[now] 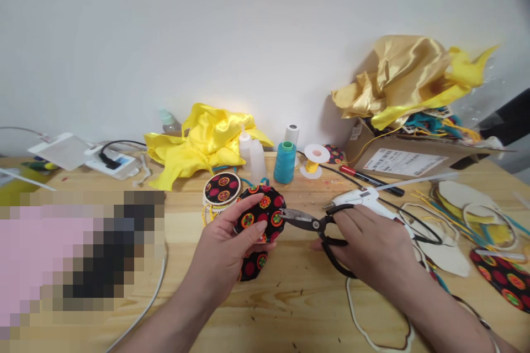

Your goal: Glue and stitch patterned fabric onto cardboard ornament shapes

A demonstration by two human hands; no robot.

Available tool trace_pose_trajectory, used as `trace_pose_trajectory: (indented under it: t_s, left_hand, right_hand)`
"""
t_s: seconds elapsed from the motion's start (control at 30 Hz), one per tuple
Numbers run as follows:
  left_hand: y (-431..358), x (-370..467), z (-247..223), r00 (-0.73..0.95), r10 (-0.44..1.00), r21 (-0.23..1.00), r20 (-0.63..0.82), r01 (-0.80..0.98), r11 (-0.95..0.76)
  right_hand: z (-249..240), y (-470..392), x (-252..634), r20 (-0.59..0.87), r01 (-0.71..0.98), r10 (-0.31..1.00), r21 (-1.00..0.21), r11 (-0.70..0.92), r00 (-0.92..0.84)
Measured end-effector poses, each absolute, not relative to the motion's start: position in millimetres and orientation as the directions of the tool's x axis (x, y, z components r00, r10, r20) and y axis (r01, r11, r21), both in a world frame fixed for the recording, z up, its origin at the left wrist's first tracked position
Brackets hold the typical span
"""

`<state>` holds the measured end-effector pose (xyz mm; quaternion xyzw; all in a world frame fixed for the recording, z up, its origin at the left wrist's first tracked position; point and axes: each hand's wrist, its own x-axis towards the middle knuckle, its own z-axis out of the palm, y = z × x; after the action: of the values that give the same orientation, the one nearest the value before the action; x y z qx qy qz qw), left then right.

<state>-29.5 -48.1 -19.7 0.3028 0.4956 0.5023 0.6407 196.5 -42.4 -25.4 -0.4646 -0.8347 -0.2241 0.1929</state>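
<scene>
A round black fabric piece with red and orange flower patterns is pinched between the fingers and thumb of my left hand. My right hand grips the handles of black scissors, whose tips touch or nearly touch the piece's right edge. Another patterned piece shows below my left hand, partly hidden by it. Just behind my left hand, a round patterned piece with a pale rim lies on the table. The white glue gun is beyond my right hand, which partly covers it.
Yellow satin cloth, a teal thread cone and a yellow thread spool stand along the wall. A cardboard box heaped with fabric is at the back right. Pale outline frames and scraps lie on the right.
</scene>
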Motion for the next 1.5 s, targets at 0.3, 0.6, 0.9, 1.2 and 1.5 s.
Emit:
trace_pose_trajectory:
  t_s: [0.3,0.6,0.9,1.2,1.5]
  left_hand:
    - [-45.6,-28.7,-20.4,-0.012,0.949,0.896,-0.315,-0.335,0.293]
    - [-48.8,-27.6,-22.9,0.011,0.95,0.909,-0.313,-0.286,0.303]
    - [-50.4,-26.7,-23.6,0.045,0.946,0.909,-0.322,-0.263,0.322]
    - [-48.1,-26.3,-23.3,0.034,0.945,0.913,-0.326,-0.25,0.324]
    - [-48.4,-26.3,-24.4,0.038,0.947,0.911,-0.32,-0.262,0.319]
  right_hand:
    - [-22.5,-42.6,199.1,0.452,0.883,0.768,0.113,0.456,-0.454]
    - [-17.6,-44.8,194.8,0.406,0.885,0.798,0.063,0.462,-0.446]
    - [-20.7,-43.5,194.9,0.393,0.882,0.799,0.08,0.464,-0.456]
    - [-23.6,-43.0,195.3,0.419,0.877,0.782,0.084,0.472,-0.461]
    - [-24.1,-41.6,195.4,0.461,0.868,0.75,0.106,0.485,-0.475]
